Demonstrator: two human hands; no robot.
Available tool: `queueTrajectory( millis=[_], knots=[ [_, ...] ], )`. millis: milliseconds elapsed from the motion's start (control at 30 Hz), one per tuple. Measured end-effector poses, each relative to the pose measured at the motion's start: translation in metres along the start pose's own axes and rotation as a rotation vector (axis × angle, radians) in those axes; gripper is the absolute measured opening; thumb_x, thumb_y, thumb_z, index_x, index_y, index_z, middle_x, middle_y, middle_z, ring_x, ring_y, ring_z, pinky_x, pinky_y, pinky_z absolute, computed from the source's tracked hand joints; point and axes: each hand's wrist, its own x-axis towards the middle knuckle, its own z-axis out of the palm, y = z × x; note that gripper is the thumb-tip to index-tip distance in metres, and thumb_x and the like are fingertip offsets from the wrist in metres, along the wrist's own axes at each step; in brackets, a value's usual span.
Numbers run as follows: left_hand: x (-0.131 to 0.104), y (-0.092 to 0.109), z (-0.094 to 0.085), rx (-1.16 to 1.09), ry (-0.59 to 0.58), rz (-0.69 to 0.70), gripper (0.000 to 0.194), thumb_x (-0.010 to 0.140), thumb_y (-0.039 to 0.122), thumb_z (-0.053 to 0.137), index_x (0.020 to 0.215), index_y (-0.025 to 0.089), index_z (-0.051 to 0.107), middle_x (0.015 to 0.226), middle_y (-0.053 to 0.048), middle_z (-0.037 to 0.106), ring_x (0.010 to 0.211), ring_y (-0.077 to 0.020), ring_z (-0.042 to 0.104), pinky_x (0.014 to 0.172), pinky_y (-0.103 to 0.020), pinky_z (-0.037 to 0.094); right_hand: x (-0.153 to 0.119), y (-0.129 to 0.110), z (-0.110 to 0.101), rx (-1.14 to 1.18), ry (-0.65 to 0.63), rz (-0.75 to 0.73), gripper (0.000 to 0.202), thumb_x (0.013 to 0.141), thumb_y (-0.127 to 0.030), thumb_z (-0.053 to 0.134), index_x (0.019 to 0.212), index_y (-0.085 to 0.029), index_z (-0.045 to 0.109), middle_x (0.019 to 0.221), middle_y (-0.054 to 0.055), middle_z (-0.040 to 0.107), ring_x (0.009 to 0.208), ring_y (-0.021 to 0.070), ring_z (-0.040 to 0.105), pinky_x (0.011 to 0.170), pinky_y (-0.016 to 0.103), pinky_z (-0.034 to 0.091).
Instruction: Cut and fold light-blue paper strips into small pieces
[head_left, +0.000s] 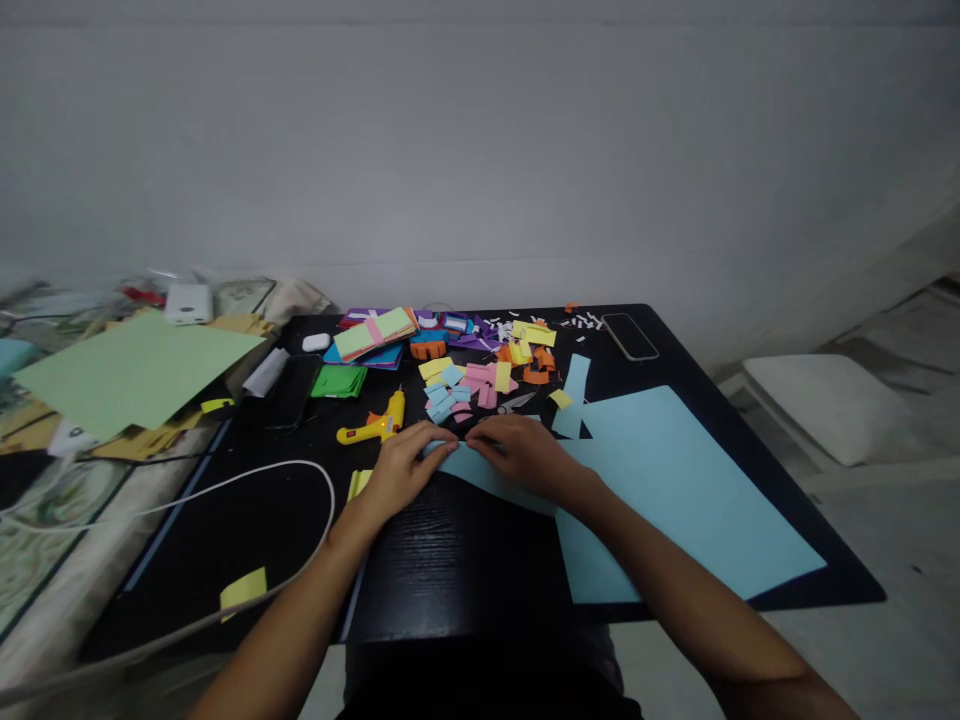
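Note:
A strip of light blue paper is pinched between the fingertips of both hands near the middle of the black table. My left hand is closed on its left end, and my right hand grips its upper edge just beside. To the right lies a large light blue sheet, partly under my right forearm. Scissors rest just beyond my right hand. A yellow glue gun lies left of my left hand. Small folded blue pieces and pink pieces are heaped beyond the hands.
A white cable loops across the table's left part. A phone lies at the back right. Stacked coloured papers and green pieces are at the back left. A white stool stands at the right.

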Motion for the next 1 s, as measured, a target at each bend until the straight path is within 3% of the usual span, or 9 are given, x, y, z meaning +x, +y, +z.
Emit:
queueTrajectory(
  millis=[333, 433, 533, 733, 833, 1000],
  knots=[
    [-0.002, 0.004, 0.004, -0.069, -0.048, -0.075, 0.016, 0.099, 0.034, 0.060, 0.100, 0.020, 0.068, 0.093, -0.003, 0.072, 0.086, -0.0171, 0.068, 0.078, -0.027, 0.051, 0.002, -0.013, -0.003, 0.110, -0.019, 0.033, 0.009, 0.096, -0.017, 0.063, 0.096, -0.017, 0.073, 0.093, 0.006, 0.077, 0.081, 0.0180, 0.068, 0.075, 0.028, 0.046],
    [-0.001, 0.005, 0.003, -0.115, -0.070, -0.139, 0.020, 0.098, 0.037, 0.060, 0.097, 0.019, 0.070, 0.090, -0.003, 0.072, 0.080, -0.0162, 0.067, 0.066, -0.024, 0.048, 0.001, -0.013, -0.007, 0.150, -0.040, 0.060, 0.010, 0.095, -0.019, 0.064, 0.094, -0.017, 0.074, 0.089, 0.005, 0.077, 0.078, 0.0175, 0.068, 0.074, 0.028, 0.046],
    [0.001, 0.002, -0.001, -0.141, -0.040, -0.217, 0.022, 0.096, 0.038, 0.062, 0.090, 0.019, 0.071, 0.083, -0.002, 0.071, 0.073, -0.0154, 0.064, 0.060, -0.023, 0.044, -0.009, -0.001, -0.021, 0.224, -0.048, 0.103, 0.012, 0.095, -0.023, 0.064, 0.095, -0.018, 0.075, 0.090, 0.005, 0.077, 0.080, 0.0182, 0.069, 0.076, 0.029, 0.047],
    [0.006, -0.008, -0.009, -0.219, 0.049, -0.287, 0.022, 0.091, 0.039, 0.067, 0.086, 0.018, 0.072, 0.083, -0.001, 0.072, 0.077, -0.0168, 0.063, 0.070, -0.027, 0.046, -0.046, 0.036, -0.053, 0.284, 0.004, 0.306, 0.028, 0.093, -0.043, 0.062, 0.089, -0.019, 0.076, 0.082, 0.004, 0.073, 0.073, 0.0183, 0.062, 0.068, 0.030, 0.046],
    [0.007, -0.010, -0.010, -0.268, 0.026, -0.313, 0.024, 0.088, 0.040, 0.069, 0.083, 0.018, 0.072, 0.078, -0.001, 0.070, 0.068, -0.0148, 0.058, 0.063, -0.025, 0.042, -0.057, 0.043, -0.055, 0.321, 0.019, 0.361, 0.034, 0.092, -0.050, 0.062, 0.088, -0.019, 0.076, 0.079, 0.004, 0.071, 0.070, 0.0176, 0.058, 0.065, 0.030, 0.043],
    [0.010, -0.012, -0.014, -0.371, 0.082, -0.377, 0.028, 0.084, 0.044, 0.072, 0.079, 0.017, 0.071, 0.056, 0.004, 0.053, 0.051, -0.0106, 0.044, 0.050, -0.023, 0.032, -0.062, 0.046, -0.047, 0.385, 0.030, 0.440, 0.038, 0.088, -0.054, 0.063, 0.086, -0.018, 0.075, 0.073, 0.004, 0.068, 0.067, 0.0177, 0.057, 0.063, 0.030, 0.043]
  ],
)
